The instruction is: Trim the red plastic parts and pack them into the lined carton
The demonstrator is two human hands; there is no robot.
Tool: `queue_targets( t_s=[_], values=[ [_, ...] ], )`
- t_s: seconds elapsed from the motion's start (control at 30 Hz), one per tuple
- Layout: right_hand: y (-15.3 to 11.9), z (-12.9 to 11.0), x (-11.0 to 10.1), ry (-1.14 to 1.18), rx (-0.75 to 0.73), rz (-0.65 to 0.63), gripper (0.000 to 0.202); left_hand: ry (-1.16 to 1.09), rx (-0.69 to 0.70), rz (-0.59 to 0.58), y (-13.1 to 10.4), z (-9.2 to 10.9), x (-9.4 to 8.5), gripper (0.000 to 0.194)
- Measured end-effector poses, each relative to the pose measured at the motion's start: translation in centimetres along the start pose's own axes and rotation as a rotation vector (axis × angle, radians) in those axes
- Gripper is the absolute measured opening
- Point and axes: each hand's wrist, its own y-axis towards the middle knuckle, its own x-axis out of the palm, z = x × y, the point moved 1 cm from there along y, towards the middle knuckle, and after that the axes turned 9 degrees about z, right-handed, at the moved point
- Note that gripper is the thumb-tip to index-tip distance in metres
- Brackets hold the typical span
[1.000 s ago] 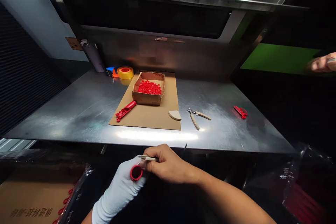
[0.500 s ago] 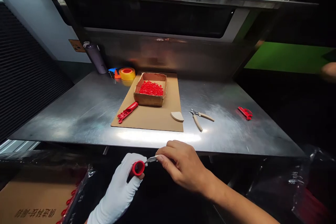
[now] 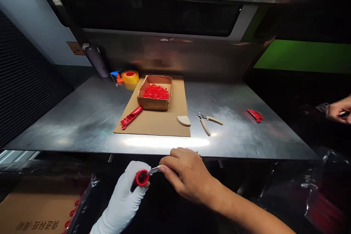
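My left hand (image 3: pixel 126 193), in a white glove with bare fingertips, is wrapped round a red tubular part (image 3: pixel 142 177) whose round open end faces the camera. My bare right hand (image 3: pixel 186 172) pinches a slim metal blade (image 3: pixel 154 170), and its tip lies at the rim of the red opening. Both hands are in front of the table's near edge. Beyond them, a cardboard box (image 3: pixel 153 104) of small red pieces stands on a cardboard sheet (image 3: pixel 153 126). A similar red part (image 3: pixel 131 117) lies on the sheet's left side.
A beige wedge (image 3: pixel 184 120), nippers (image 3: pixel 205 122) and a red part (image 3: pixel 255 115) lie towards the right. Tape (image 3: pixel 130 77) and a bottle (image 3: pixel 95 60) stand at the back left. Another person's hand (image 3: pixel 339 110) shows at the far right.
The blade tip has moved from beside the red part onto its rim. At the far right, the other person's hand has come further into view and lower. The view has shifted slightly.
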Motion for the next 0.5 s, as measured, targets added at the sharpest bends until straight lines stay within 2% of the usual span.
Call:
queue_targets(
  t_s=[0.17,0.5],
  values=[
    [-0.21,-0.25,0.15,-0.014,0.010,-0.010,0.022,0.017,0.036,0.063,0.07,0.03,-0.04,0.031],
    [-0.35,-0.98,0.50,0.028,0.042,-0.023,0.024,0.006,0.092,0.160,-0.04,-0.35,0.19,0.015]
  ],
)
